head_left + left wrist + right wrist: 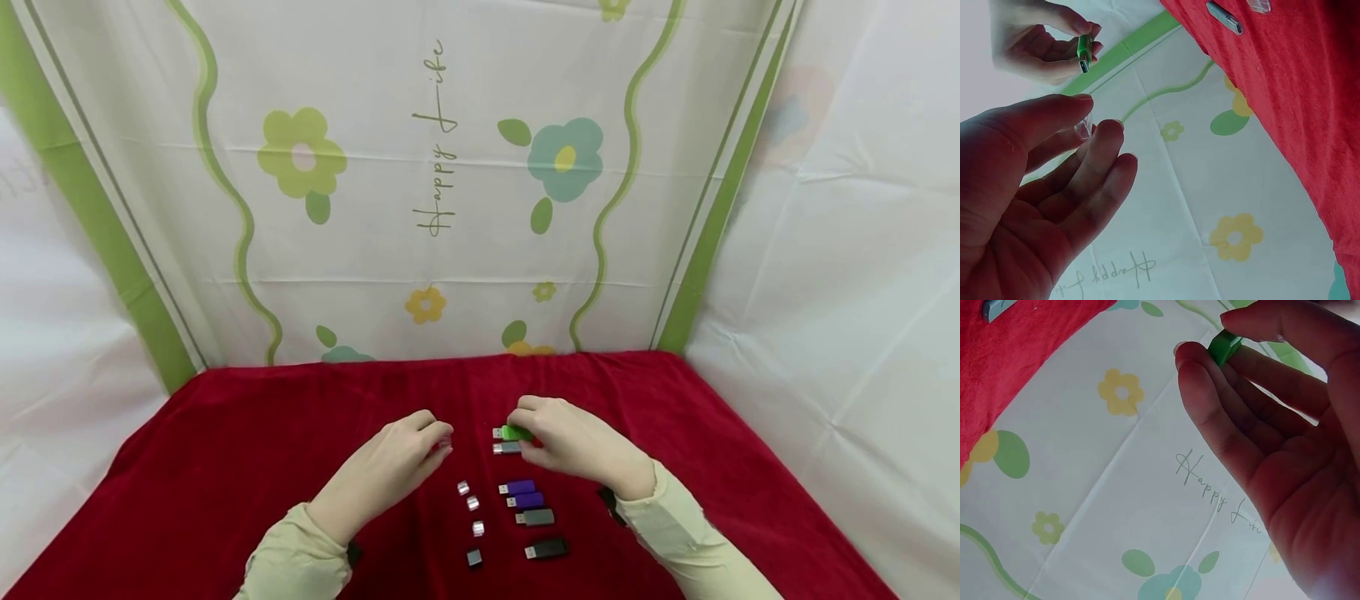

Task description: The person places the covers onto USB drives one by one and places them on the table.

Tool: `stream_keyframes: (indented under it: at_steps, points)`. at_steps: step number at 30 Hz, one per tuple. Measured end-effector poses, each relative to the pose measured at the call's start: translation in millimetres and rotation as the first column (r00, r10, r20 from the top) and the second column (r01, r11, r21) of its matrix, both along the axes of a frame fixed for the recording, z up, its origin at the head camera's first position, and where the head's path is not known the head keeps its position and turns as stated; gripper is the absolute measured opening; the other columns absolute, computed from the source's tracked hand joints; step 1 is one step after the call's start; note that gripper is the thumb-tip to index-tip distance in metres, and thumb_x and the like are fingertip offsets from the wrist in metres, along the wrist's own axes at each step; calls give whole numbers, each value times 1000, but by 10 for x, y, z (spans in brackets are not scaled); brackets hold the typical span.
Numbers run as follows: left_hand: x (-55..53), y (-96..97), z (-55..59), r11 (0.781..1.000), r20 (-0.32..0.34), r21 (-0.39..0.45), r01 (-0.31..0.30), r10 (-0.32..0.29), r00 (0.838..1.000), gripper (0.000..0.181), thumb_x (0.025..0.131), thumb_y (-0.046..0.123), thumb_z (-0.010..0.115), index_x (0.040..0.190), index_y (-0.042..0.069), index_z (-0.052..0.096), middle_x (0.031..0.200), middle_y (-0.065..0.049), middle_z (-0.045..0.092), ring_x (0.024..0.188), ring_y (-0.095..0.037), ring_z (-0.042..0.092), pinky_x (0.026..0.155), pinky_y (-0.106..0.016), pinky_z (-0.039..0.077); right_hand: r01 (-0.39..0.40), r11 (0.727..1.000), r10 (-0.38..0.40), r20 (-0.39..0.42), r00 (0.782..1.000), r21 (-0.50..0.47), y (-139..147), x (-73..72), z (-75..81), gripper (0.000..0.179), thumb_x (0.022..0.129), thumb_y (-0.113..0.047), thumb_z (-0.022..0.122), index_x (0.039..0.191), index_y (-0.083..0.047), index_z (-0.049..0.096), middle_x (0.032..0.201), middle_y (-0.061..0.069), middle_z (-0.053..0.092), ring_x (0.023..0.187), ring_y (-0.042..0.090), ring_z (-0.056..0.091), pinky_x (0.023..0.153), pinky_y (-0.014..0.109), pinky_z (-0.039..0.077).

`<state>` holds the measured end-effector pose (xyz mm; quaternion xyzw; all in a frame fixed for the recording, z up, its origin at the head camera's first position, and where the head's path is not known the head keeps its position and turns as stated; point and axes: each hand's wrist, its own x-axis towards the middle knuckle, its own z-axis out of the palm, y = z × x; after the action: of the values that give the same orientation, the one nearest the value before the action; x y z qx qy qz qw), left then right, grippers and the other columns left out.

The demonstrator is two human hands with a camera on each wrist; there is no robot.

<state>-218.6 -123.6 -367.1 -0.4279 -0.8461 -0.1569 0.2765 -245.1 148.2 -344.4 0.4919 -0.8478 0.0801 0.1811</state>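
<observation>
My right hand point(577, 442) pinches a green USB stick point(516, 433) between thumb and fingertips, its metal plug pointing left toward the other hand. In the left wrist view, the plug of that green stick point(1084, 55) is bare. Between the thumb and fingers of my left hand point(393, 462) is a small clear cap point(1084, 128), partly covered by the fingertips. A gap separates the cap from the plug. A grey USB stick point(507, 448) lies on the red cloth just below the green one, its right end hidden by my right hand.
Nearer me on the red cloth point(300, 417) lie two purple USB sticks point(519, 487), a grey-bodied one point(536, 517) and a black one point(547, 548). Left of them sit three clear caps point(472, 503) and a dark cap point(474, 557). A printed curtain point(360, 250) hangs behind.
</observation>
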Motion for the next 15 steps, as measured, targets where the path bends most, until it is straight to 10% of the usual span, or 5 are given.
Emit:
stream_keyframes:
  at_steps: [15]
  points:
    - [36,74,-27,998,4,42,36,-36,999,22,79,1,81,95,4,65,84,0,57,66,-6,52,60,-11,46,-27,1000,26,-35,999,-11,-51,46,-33,18,75,0,74,84,-12,64,78,-5,51,63,2,42,57,13,38]
